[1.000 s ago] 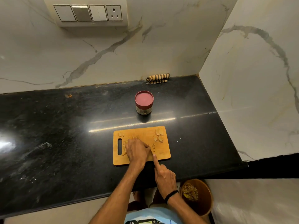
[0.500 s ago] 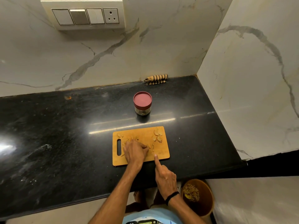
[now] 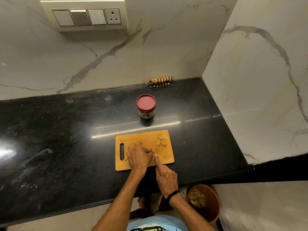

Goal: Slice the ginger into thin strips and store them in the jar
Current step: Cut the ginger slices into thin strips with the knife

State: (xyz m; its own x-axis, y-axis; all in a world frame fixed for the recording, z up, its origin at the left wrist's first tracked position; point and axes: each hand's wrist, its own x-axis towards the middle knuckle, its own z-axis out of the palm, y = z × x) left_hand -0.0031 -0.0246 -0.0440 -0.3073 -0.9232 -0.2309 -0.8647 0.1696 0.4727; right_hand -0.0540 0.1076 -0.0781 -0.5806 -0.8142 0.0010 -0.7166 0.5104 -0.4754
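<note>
A wooden cutting board (image 3: 166, 158) lies on the black counter near its front edge. Thin ginger strips (image 3: 135, 143) are scattered on its left half and a few flat ginger slices (image 3: 162, 139) sit at its far right corner. My left hand (image 3: 137, 156) lies on the board with fingers curled over ginger, which it mostly hides. My right hand (image 3: 165, 177) grips a small knife (image 3: 152, 150), index finger stretched along the blade, right beside the left fingertips. Behind the board stands the glass jar (image 3: 146, 106) with its red lid on.
A striped cloth (image 3: 160, 81) lies folded against the back wall. Marble walls close the counter at the back and on the right. On the floor to the right, below the counter edge, stands a brown bin (image 3: 205, 201) with scraps. A switch panel (image 3: 86, 17) hangs high on the wall.
Both hands stay in nearly the same spot on the board, the knife working beside the left fingers. Only the view has shifted slightly.
</note>
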